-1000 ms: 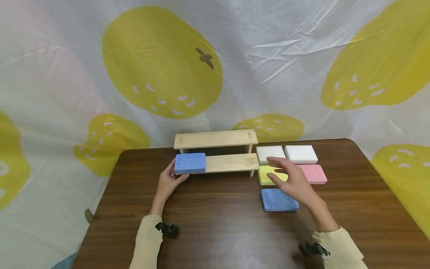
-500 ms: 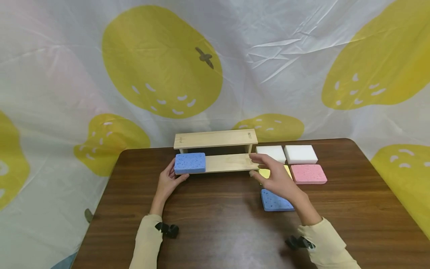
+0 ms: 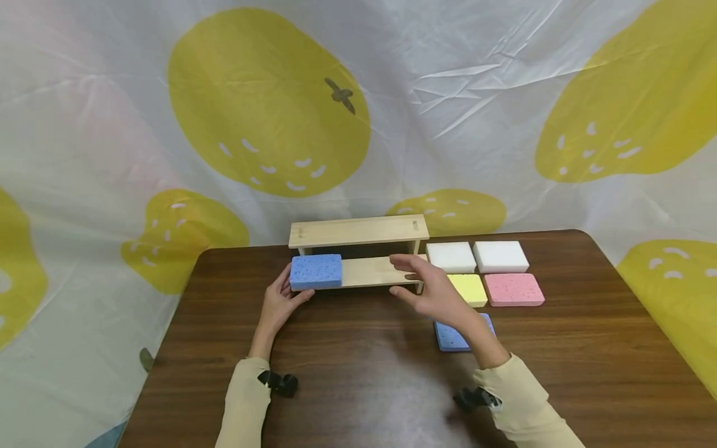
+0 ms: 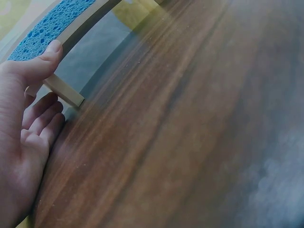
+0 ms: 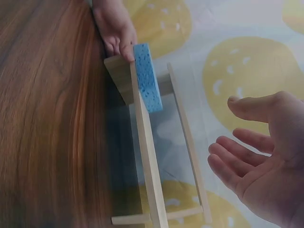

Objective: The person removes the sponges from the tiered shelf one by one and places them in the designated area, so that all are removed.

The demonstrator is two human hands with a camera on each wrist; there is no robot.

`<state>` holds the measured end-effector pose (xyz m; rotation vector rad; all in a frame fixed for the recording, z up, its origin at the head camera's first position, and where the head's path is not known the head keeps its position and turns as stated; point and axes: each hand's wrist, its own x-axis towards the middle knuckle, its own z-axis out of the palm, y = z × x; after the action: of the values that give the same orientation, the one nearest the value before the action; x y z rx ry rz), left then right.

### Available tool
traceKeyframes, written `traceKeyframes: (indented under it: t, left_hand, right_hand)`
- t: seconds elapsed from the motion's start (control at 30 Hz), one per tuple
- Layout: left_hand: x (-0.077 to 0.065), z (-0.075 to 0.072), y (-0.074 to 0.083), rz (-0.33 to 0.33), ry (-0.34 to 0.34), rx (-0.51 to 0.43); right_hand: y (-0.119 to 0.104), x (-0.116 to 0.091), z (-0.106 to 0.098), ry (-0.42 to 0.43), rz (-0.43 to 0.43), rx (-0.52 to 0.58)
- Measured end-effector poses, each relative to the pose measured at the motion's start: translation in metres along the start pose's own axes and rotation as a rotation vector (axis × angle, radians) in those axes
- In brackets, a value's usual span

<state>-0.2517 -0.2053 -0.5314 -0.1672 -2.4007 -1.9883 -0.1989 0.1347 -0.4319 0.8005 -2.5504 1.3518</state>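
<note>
A two-tier wooden rack (image 3: 370, 271) stands at the back of the table, with a blue sponge (image 3: 316, 271) lying on the left end of its lower step. My left hand (image 3: 280, 305) grips that end of the rack, the thumb (image 4: 53, 49) on the front edge beside the sponge and several fingers bent below the step. Whether the index finger touches the sponge is hidden. My right hand (image 3: 434, 292) hovers in front of the rack's right end, fingers spread and nothing in them; the right wrist view shows a gap between this hand (image 5: 275, 156) and the rack.
Right of the rack lie two white sponges (image 3: 450, 257), a yellow sponge (image 3: 472, 290) and a pink sponge (image 3: 514, 290). Nearer is a second blue sponge (image 3: 451, 338), partly covered by the right forearm. A fruit-print curtain (image 3: 426, 155) hangs behind the brown table (image 3: 358, 373).
My right hand has moved left, from above the yellow and pink sponges to the front of the rack's right end. The left hand and the sponge on the rack have stayed in place.
</note>
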Motion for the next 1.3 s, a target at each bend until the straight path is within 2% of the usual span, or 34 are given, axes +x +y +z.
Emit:
traceKeyframes:
  t: [0.2, 0.37, 0.6, 0.77, 1.03, 1.23, 1.3]
  left_hand:
    - [0.008, 0.001, -0.024, 0.011, 0.021, -0.024]
    - [0.008, 0.001, -0.029, 0.029, 0.038, -0.021]
    - [0.009, 0.001, -0.029, 0.03, 0.038, -0.015]
    - [0.009, 0.0, -0.027, -0.007, 0.022, -0.028]
    - [-0.003, -0.001, 0.005, -0.01, -0.004, 0.003]
    - [-0.003, -0.001, 0.005, -0.013, -0.003, -0.002]
    - [0.002, -0.002, -0.006, -0.011, 0.002, -0.01]
  right_hand:
    - [-0.002, 0.007, 0.011, -0.04, 0.003, -0.009]
    - [-0.003, 0.01, 0.023, -0.067, 0.005, 0.004]
    - [-0.005, 0.016, 0.037, -0.082, 0.017, 0.017]
    - [-0.006, 0.018, 0.043, -0.09, 0.025, 0.027]
    - [-0.005, 0.019, 0.054, -0.084, 0.028, 0.032]
    - [0.001, 0.025, 0.065, -0.081, 0.107, -0.007]
    - [0.004, 0.029, 0.069, -0.076, 0.136, 0.003]
